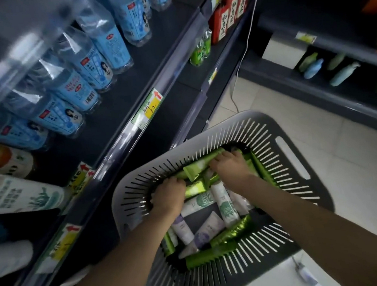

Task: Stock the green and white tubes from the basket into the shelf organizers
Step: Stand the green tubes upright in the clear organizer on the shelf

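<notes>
Both your hands are down in the basket (pixel 293 137), at 5 o'clock in the view. Your right hand (pixel 230 167) curls its fingers round a green tube (pixel 196 167) at the pile's 12 o'clock. Your left hand (pixel 168 196) is curled at 9 o'clock among the tubes (pixel 226 208); I cannot tell whether it grips one. At 10 o'clock run the shelves (pixel 119 108) of bottles (pixel 106 37).

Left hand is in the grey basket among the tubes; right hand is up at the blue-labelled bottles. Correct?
No. The head view shows the right hand also in the grey basket, on the green tubes, not at the blue-labelled bottles. The left hand is in the basket, as stated.
</notes>
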The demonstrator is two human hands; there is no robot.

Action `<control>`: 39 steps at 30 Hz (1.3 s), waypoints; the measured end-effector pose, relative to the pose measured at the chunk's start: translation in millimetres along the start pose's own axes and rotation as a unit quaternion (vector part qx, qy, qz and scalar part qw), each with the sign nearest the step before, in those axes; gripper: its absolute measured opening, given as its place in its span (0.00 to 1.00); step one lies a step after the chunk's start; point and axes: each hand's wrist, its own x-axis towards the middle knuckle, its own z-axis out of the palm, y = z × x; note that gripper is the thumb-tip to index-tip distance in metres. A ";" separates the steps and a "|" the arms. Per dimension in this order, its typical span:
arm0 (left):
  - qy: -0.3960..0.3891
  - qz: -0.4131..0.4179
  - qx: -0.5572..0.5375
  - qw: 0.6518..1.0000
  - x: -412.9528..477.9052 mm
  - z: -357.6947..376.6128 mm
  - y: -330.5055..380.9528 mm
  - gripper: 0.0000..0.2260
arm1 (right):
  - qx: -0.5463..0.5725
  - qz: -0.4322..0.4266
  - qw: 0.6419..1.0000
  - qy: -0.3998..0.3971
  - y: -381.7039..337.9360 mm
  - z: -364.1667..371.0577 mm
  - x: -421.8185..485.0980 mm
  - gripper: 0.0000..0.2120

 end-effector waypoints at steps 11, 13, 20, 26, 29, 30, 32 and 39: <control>0.041 -0.043 -0.220 0.974 -42.1 -45.1 -2.1 0.06 | 0.277 0.030 0.954 0.111 -7.5 -44.4 -36.5 0.08; 0.061 -0.026 -0.244 0.968 -56.0 -65.0 -4.8 0.03 | 0.334 0.046 0.932 0.134 -14.9 -65.9 -50.2 0.08; 0.183 -0.007 -0.334 0.925 -118.2 -136.7 -19.2 0.08 | 0.467 0.066 0.853 0.222 -44.0 -141.3 -102.2 0.05; 0.335 0.039 -0.381 0.861 -181.1 -208.1 -35.7 0.08 | 0.505 -0.039 0.806 0.306 -86.7 -229.3 -131.7 0.09; 0.416 0.036 -0.391 0.820 -214.5 -243.8 -48.4 0.10 | 0.530 -0.113 0.772 0.331 -113.9 -274.3 -143.4 0.10; 0.447 0.033 -0.388 0.805 -226.1 -255.0 -53.0 0.12 | 0.534 -0.140 0.762 0.340 -123.7 -289.1 -147.2 0.12; 0.493 0.033 -0.386 0.779 -248.5 -275.5 -64.2 0.14 | 0.537 -0.188 0.740 0.359 -142.4 -316.5 -153.8 0.15; 0.597 -0.031 -0.357 0.718 -314.4 -337.0 -117.1 0.11 | 0.515 -0.293 0.719 0.363 -200.8 -392.9 -152.0 0.09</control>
